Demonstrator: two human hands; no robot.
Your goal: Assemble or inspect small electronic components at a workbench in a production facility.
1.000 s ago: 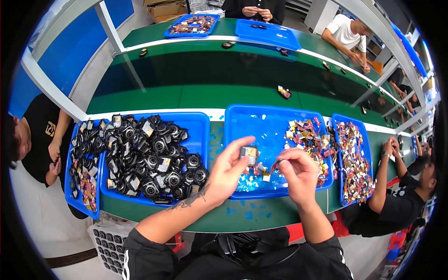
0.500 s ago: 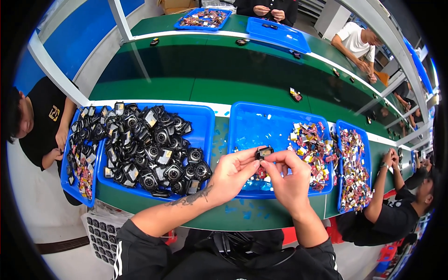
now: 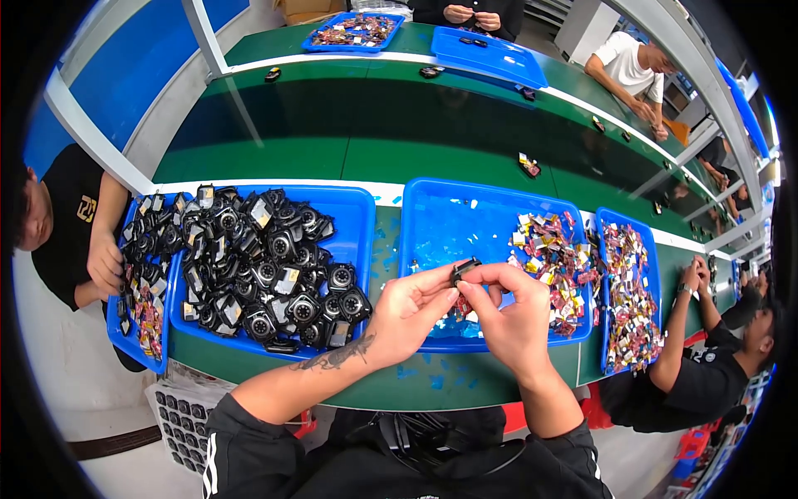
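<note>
A small black smartwatch case (image 3: 465, 269) is pinched between the fingertips of both my hands, tilted and seen nearly edge-on above the middle blue tray (image 3: 445, 224). My left hand (image 3: 406, 314) holds it from the left, thumb and fingers closed. From the right, my right hand (image 3: 514, 323) closes on its near side with thumb and forefinger. Under my hands the tray bears blue film scraps, and to their right a heap of small red, yellow and white parts (image 3: 544, 270). Left of my left hand, another blue tray (image 3: 356, 241) is piled with black watch cases (image 3: 278, 283).
A narrow blue tray (image 3: 652, 258) of small parts stands at right, another mixed tray (image 3: 133, 348) at far left. Beyond the white rail (image 3: 386, 193), a green belt (image 3: 432, 158) carries a few pieces. Co-workers sit at left, right and across. A stacked tray (image 3: 179, 420) stands below the bench.
The watch case has tipped between my fingers and now shows more of its edge. At the left, the co-worker's hand has moved to the tray there. The view has shifted slightly.
</note>
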